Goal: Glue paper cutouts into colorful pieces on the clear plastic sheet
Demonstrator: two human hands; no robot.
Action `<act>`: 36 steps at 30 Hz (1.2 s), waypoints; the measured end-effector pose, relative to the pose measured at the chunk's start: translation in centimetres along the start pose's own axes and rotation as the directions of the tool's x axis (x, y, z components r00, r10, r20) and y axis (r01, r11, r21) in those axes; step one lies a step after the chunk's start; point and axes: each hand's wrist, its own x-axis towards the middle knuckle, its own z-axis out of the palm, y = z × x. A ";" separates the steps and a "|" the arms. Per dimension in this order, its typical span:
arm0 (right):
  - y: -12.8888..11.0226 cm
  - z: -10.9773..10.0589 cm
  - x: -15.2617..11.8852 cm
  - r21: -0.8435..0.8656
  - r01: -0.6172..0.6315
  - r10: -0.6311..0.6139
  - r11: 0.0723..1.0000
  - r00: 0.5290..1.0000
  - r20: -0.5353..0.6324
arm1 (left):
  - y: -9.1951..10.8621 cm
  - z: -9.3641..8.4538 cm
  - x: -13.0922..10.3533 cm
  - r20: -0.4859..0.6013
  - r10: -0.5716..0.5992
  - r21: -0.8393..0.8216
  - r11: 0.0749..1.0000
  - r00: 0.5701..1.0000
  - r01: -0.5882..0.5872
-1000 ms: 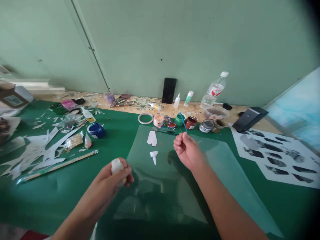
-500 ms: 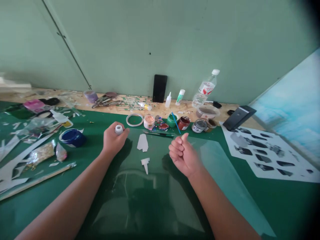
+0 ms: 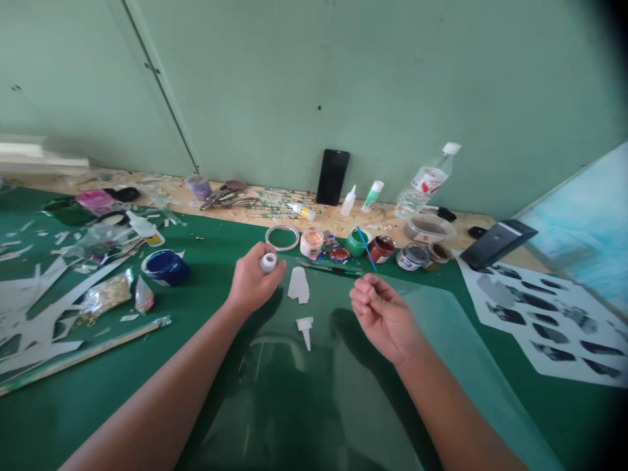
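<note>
My left hand [image 3: 255, 279] is wrapped round a small white bottle [image 3: 268, 263], whose round, open-looking neck faces up towards me. My right hand [image 3: 387, 317] is closed above the clear sheet, thumb against the bent fingers. Whatever it may hold is hidden. Between the hands lie two pale cut-out pieces: a broad one [image 3: 299, 286] and a smaller, pointed one [image 3: 305, 332]. A craft knife [image 3: 331, 269] lies just beyond them. Close past my right hand, a blue thin stick [image 3: 367, 248] leans at the green paint jar [image 3: 355, 243].
A blue paint jar [image 3: 167, 267] and paper scraps [image 3: 34, 288] are on the left. Further paint jars, a tape ring [image 3: 282, 238], a phone [image 3: 333, 176] and a water bottle [image 3: 428, 183] line the back. Printed sheets [image 3: 554, 327] under a black box-like stand [image 3: 499, 243] lie right.
The view has turned left, so everything sits further right. My left hand with the bottle is slightly nearer the cut-outs. My right thumb has come down from pointing up to lie against the fingers.
</note>
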 end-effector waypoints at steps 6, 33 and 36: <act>-0.1 0.1 -0.5 0.006 -0.091 0.091 0.996 0.996 -0.005 | 1.0 -0.4 -0.8 0.128 0.158 -0.156 0.978 0.979 -0.137; -0.2 -0.1 0.1 -0.048 0.062 -0.067 0.997 0.992 -0.106 | 0.7 1.2 -0.8 0.292 -0.066 -0.511 0.832 0.954 0.214; -1.0 0.6 0.1 -0.032 0.062 -0.067 0.998 0.985 -0.158 | 0.1 1.4 -0.5 0.314 -0.076 -0.498 0.836 0.946 0.232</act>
